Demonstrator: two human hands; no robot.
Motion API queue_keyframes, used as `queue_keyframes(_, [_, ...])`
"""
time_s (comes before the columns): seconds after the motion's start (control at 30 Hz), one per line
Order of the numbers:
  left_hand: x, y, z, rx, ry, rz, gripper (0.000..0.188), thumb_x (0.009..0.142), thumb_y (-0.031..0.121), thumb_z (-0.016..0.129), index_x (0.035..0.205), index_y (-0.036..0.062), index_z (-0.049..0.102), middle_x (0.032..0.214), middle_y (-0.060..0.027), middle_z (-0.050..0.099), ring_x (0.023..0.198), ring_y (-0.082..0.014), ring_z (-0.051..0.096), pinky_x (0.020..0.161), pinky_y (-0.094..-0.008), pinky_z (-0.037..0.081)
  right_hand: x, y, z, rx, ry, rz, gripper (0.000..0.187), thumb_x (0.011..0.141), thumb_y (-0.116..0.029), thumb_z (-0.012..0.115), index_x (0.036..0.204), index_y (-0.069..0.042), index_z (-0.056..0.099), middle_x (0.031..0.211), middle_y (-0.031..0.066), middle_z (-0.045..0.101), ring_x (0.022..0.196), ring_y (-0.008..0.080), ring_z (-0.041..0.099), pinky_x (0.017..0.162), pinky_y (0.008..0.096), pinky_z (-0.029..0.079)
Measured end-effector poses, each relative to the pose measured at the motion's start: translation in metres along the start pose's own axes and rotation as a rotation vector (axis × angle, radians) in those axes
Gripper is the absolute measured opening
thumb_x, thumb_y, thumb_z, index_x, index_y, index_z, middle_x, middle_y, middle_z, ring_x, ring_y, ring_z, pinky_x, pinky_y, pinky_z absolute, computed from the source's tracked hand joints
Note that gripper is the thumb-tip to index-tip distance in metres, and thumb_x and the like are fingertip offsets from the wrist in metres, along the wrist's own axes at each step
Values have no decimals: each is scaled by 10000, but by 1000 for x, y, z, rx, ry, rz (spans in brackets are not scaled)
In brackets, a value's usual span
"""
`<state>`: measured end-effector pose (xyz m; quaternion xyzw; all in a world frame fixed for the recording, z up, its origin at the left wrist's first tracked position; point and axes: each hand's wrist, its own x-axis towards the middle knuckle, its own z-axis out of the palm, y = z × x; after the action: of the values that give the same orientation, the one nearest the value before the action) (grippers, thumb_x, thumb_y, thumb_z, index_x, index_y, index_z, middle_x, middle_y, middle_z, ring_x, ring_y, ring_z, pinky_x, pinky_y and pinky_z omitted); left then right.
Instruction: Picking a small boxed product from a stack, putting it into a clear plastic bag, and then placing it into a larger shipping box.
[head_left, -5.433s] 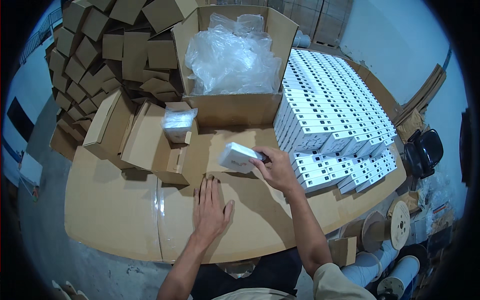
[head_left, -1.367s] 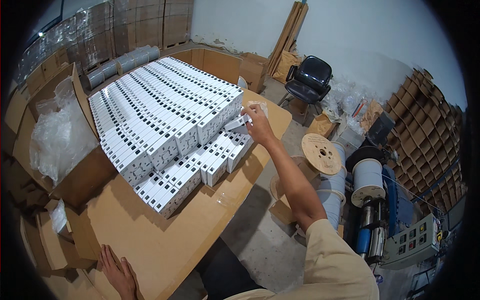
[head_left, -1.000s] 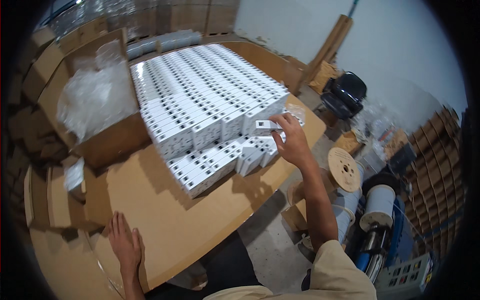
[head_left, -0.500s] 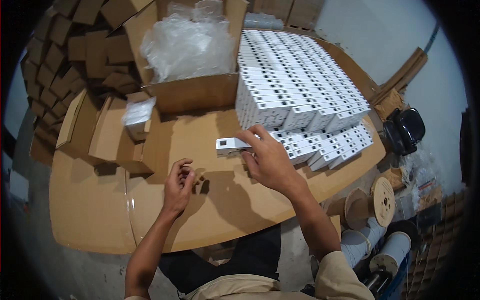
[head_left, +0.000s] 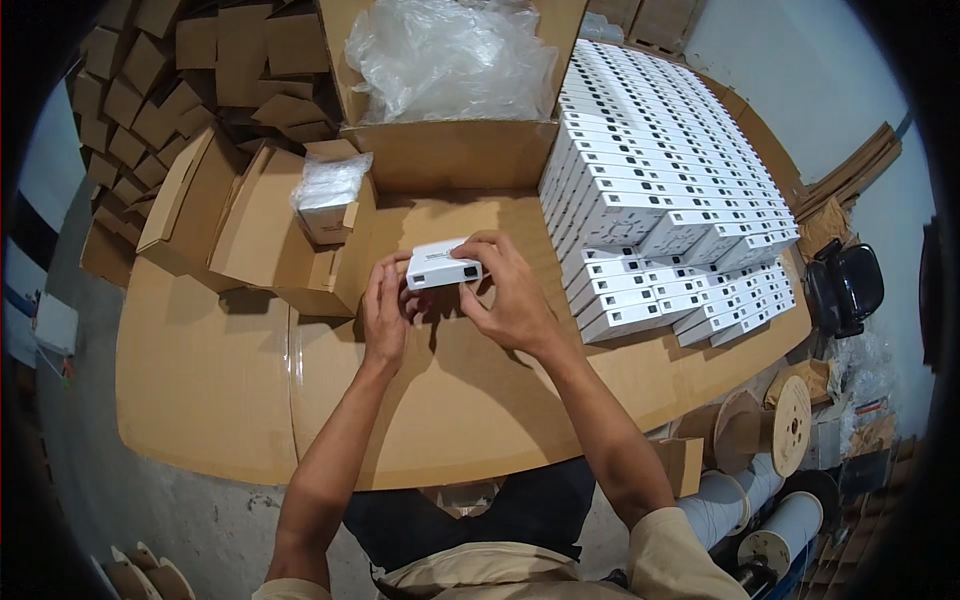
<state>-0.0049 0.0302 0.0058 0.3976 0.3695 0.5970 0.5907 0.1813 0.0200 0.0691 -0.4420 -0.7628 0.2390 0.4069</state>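
Note:
Between my two hands is a small flat white box (head_left: pixel 436 268), held up over the cardboard-covered table. My right hand (head_left: pixel 507 290) grips its right end, thumb at the front and fingers on top. At its left end, the fingers of my left hand (head_left: pixel 387 305) close round the side and underneath, partly hidden. To the right stands a large stack of similar white boxes (head_left: pixel 640 215). An open brown carton (head_left: pixel 262 225) sits to the left, with white boxes in clear plastic wrap (head_left: pixel 330 190) in its right part.
Behind my hands a larger carton (head_left: pixel 455 150) holds a heap of clear plastic bags (head_left: pixel 450 60). Folded brown cartons (head_left: pixel 225 60) pile up at the back left. Cable spools (head_left: pixel 790 425) and a black chair (head_left: pixel 845 285) stand beyond the table's right edge.
My right hand has brought the white box leftward from beside the stack and turned it. My left hand has come up and closed on its other end. The view has shifted.

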Motion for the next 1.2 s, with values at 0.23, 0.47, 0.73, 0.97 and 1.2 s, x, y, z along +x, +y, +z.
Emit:
queue_keyframes(0.23, [41, -4, 5, 130, -29, 94, 392, 988, 36, 609, 1357, 35, 475, 1122, -138, 670, 1034, -134, 628, 893, -267, 513, 14, 60, 35, 709, 274, 229, 280, 940, 82, 585, 1214, 21, 587, 1363, 149, 504, 1182, 201, 610, 925, 284, 534])
queue_keyframes(0.47, [50, -12, 2, 210, -131, 167, 490, 979, -46, 587, 1439, -6, 420, 1307, -146, 595, 1215, -192, 585, 1046, -312, 485, 14, 68, 33, 606, 310, 234, 538, 915, 117, 593, 1397, -17, 396, 1242, 174, 581, 1170, 222, 617, 1003, 313, 509])
queue_keyframes(0.73, [52, -19, 0, 400, -128, 200, 419, 966, -65, 564, 1372, -18, 472, 1284, -145, 618, 1222, -206, 604, 1045, -332, 488, 12, 75, 33, 488, 302, 225, 533, 912, 111, 596, 1394, -29, 415, 1199, 154, 626, 1139, 221, 643, 977, 338, 537])
queue_keyframes(0.97, [54, -20, -1, 453, -133, 217, 412, 957, -56, 579, 1355, 1, 486, 1259, -149, 643, 1211, -218, 622, 1036, -342, 494, 10, 74, 33, 370, 329, 209, 515, 896, 108, 606, 1368, -20, 445, 1161, 160, 672, 1086, 222, 678, 949, 335, 552])
queue_keyframes(1.2, [52, -22, -3, 557, -108, 199, 431, 939, -39, 618, 1349, 8, 492, 1236, -163, 664, 1186, -231, 645, 1022, -356, 506, 7, 69, 31, 282, 297, 223, 574, 860, 92, 665, 1380, -6, 444, 1204, 196, 664, 1131, 266, 673, 967, 358, 549])
